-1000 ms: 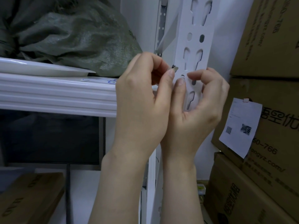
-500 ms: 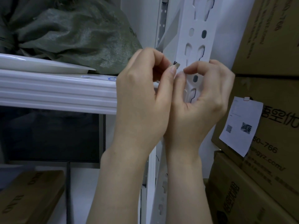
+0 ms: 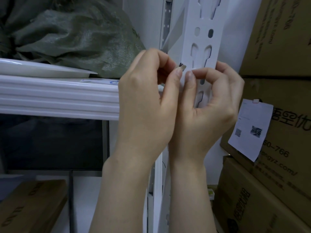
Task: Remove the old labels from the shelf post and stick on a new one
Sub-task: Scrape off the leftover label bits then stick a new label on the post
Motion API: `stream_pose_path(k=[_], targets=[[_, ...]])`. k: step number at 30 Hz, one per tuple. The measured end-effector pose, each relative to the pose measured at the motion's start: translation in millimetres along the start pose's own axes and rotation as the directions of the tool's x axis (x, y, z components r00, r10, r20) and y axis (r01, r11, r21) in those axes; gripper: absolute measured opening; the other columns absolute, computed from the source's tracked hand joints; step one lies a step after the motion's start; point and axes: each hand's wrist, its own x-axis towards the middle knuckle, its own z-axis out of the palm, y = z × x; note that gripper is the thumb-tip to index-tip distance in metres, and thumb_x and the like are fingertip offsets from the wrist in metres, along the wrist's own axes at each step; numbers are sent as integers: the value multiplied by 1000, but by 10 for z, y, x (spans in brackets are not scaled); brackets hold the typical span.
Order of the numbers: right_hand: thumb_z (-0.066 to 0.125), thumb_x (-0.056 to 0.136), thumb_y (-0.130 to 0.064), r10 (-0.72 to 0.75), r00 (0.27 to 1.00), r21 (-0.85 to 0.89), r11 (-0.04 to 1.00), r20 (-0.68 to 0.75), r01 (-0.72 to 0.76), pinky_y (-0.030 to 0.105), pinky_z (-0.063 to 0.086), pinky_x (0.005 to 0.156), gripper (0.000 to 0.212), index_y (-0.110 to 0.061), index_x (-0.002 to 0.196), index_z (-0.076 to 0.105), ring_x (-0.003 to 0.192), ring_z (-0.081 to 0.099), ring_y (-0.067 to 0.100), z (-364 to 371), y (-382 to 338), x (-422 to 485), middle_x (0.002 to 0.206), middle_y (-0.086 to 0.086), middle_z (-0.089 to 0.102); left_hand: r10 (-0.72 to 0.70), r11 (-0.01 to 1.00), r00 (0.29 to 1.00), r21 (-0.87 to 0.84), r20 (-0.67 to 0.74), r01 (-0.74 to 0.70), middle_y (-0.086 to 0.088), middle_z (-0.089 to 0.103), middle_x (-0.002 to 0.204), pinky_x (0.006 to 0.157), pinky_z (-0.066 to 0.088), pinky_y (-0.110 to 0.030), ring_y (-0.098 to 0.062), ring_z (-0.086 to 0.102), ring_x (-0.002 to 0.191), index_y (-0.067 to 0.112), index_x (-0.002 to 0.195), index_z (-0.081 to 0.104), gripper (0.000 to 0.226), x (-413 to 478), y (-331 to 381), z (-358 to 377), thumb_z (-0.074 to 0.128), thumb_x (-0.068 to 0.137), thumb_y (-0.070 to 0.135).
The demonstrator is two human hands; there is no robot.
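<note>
The small label scrap [image 3: 182, 66] sits near the picture's centre, slightly toward 12 o'clock, just left of the shelf post [image 3: 203, 41]. Only a grey corner with a dark mark shows, and the rest is hidden by the fingertips. The left hand [image 3: 146, 101] pinches it between thumb and curled forefinger. Its other fingers are folded behind the back of the hand, out of sight.

The right hand [image 3: 207, 111] lies at 3 o'clock of the left, the heels of the two hands touching. Its thumb and bent forefinger meet on the face of the post. Something white shows there, but I cannot tell whether it is a label edge being pinched or only the white post.

The hands cover the post's middle stretch. Its keyhole slots show above them, and one slot peeks through the crook of the right hand. The post's top runs out of the picture at 12 o'clock.

At 9 o'clock a white shelf beam [image 3: 58, 98] ends behind the left hand. On its top edge lies a sticker with blue writing [image 3: 101, 81], too blurred to read. A green woven sack [image 3: 75, 39] fills the 10 to 11 o'clock area above the beam.

Stacked cardboard boxes [image 3: 277, 39] crowd the right side, cut off at the edge. A paper slip [image 3: 250, 130] printed with two square codes hangs on them at 4 o'clock. Another box [image 3: 30, 204] lies at 7 o'clock.
</note>
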Motion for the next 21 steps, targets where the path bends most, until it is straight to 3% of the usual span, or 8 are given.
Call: stream_pose_path(k=[4,7,11,13,15,17,21], targets=[[66,90,-14,-2,1000,-56,998,-12,1,4,37,73,8,-8,85,67,95,47,-8,27,-33,-3,118,11,63,-1,1000,1000,-16,-15,0,-2,59,82,68,44,-16,-9,57,76,6,86,58,8,0,10,-11,57,91,12],[64,91,-15,8,1000,-53,999,-15,-9,10,42,71,9,-8,85,66,98,54,-1,49,-46,-35,123,8,62,-2,1000,1000,-22,-17,2,-2,60,82,68,43,-15,-10,57,76,6,85,58,8,-3,18,-15,57,91,10],[62,92,-9,29,999,34,999,-13,-29,7,41,74,9,-3,85,64,98,50,-15,30,-42,-47,123,11,61,-4,1000,1000,-25,-18,4,-2,60,82,68,42,-13,-9,57,76,6,85,57,8,-2,16,-20,58,91,10],[60,94,-10,83,996,134,988,-16,-80,19,51,78,10,-3,87,62,105,58,0,13,-33,-49,122,11,60,-7,1000,1000,-30,-20,6,-2,60,82,68,41,-11,-8,57,76,6,85,58,8,-5,14,-16,57,91,10],[59,95,-13,133,991,211,969,-5,-129,43,56,78,8,-11,88,61,107,63,21,-5,-37,-50,123,8,58,-12,999,1000,-39,-18,12,-1,60,82,69,42,-12,-8,57,76,6,86,58,8,-8,13,-14,57,91,11],[59,95,-16,170,985,261,950,32,-172,50,55,81,8,-19,87,60,111,62,24,-21,-66,-31,128,6,56,-19,998,1000,-54,-16,18,0,61,83,70,43,-14,-8,58,77,8,87,59,7,-5,13,-17,57,92,12],[60,95,-13,142,976,307,933,165,-188,32,43,107,7,-15,89,63,134,46,16,-62,-113,1,142,9,44,-34,996,999,-84,0,34,1,61,83,70,45,-15,-7,59,78,10,88,61,7,6,15,-23,57,93,13]])
